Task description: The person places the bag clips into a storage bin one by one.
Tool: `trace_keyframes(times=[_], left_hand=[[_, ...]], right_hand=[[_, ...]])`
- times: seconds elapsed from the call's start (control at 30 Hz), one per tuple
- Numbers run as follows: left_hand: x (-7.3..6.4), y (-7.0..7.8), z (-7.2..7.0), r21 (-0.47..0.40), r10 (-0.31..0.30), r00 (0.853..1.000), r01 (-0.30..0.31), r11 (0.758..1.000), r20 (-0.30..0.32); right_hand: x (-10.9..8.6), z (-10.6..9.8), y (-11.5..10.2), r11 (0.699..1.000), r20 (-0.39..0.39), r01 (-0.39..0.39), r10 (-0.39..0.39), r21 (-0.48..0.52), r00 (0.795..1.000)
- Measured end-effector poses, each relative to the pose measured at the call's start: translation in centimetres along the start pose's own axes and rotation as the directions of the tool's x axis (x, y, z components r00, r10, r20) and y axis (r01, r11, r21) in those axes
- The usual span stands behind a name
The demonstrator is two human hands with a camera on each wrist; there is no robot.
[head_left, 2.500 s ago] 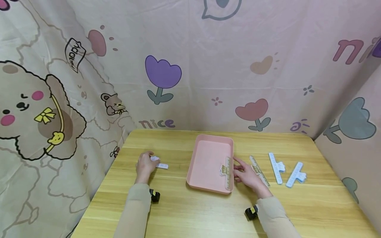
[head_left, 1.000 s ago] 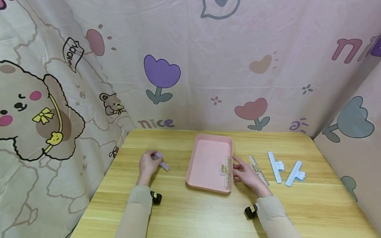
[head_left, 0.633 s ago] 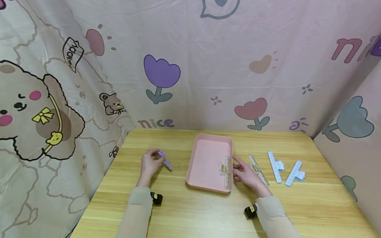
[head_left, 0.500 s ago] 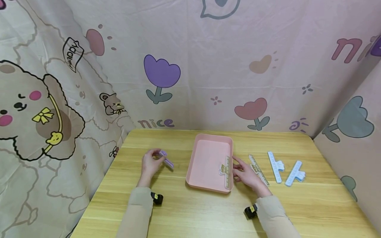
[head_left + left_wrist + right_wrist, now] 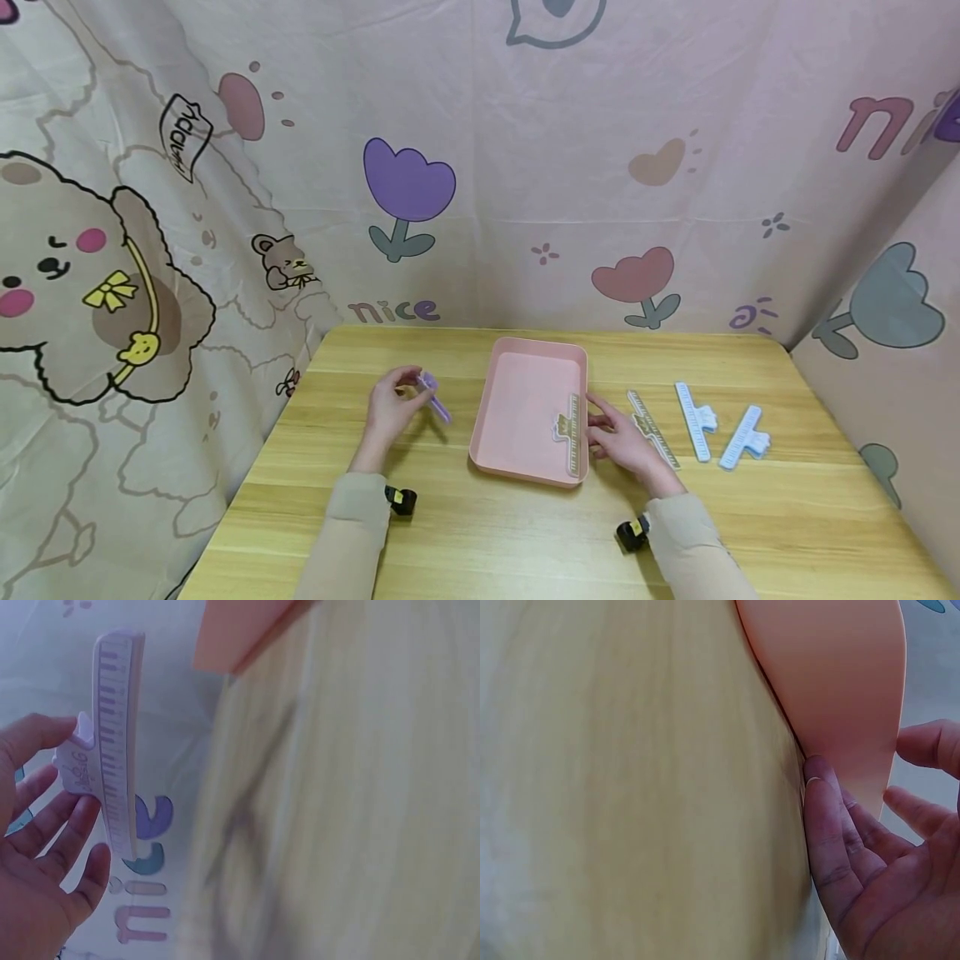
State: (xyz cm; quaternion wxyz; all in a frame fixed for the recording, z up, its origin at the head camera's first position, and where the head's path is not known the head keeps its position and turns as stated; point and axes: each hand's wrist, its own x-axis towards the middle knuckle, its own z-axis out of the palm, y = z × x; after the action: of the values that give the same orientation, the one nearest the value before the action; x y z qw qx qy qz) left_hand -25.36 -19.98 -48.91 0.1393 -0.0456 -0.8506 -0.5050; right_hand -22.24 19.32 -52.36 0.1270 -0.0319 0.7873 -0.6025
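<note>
My left hand [image 5: 392, 407] pinches a purple ruler clip [image 5: 438, 405] by its handle, between thumb and fingers. In the left wrist view the clip [image 5: 116, 742] is held up off the table, and its piano-key-like markings face the camera. The fingertips of my right hand [image 5: 624, 440] touch the outer right wall of the pink tray [image 5: 517, 396]. In the right wrist view several fingers are low against that wall, and the thumb is at its rim. A clear ruler clip with a gold pattern [image 5: 574, 437] lies along the tray's right inner side.
Right of the tray, partly behind my right hand, lies another clear and gold ruler clip [image 5: 651, 425]. Beyond it are two light blue ruler clips [image 5: 693, 423] [image 5: 741, 438]. The wooden table [image 5: 510, 542] ends at a printed curtain [image 5: 495, 275].
My left hand has picked the purple clip up from the table, turned it and carried it right, toward the tray. My right hand stays at the tray's wall.
</note>
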Motion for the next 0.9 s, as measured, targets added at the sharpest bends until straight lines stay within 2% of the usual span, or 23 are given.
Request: trace_keyframes(times=[0.27,0.57,0.7,0.9], left_hand=[[0.1,2.2,0.9,0.000,0.119,0.991,-0.119,0.993,0.067],[0.2,4.6,2.5,-0.050,0.191,0.967,-0.185,0.981,0.170],[0.2,5.2,3.3,-0.045,0.209,0.946,-0.204,0.978,0.249],[0.3,5.8,4.3,-0.055,0.222,0.903,-0.217,0.975,0.369]], right_hand=[[0.0,0.1,0.0,1.000,-0.022,-0.009,0.009,0.001,1.000],[0.2,0.2,-0.2,1.000,-0.055,-0.009,0.010,0.027,0.998],[-0.1,0.3,-0.9,0.998,-0.056,-0.016,0.019,0.055,0.998],[0.2,0.3,-0.3,0.997,-0.066,-0.037,0.042,0.071,0.997]])
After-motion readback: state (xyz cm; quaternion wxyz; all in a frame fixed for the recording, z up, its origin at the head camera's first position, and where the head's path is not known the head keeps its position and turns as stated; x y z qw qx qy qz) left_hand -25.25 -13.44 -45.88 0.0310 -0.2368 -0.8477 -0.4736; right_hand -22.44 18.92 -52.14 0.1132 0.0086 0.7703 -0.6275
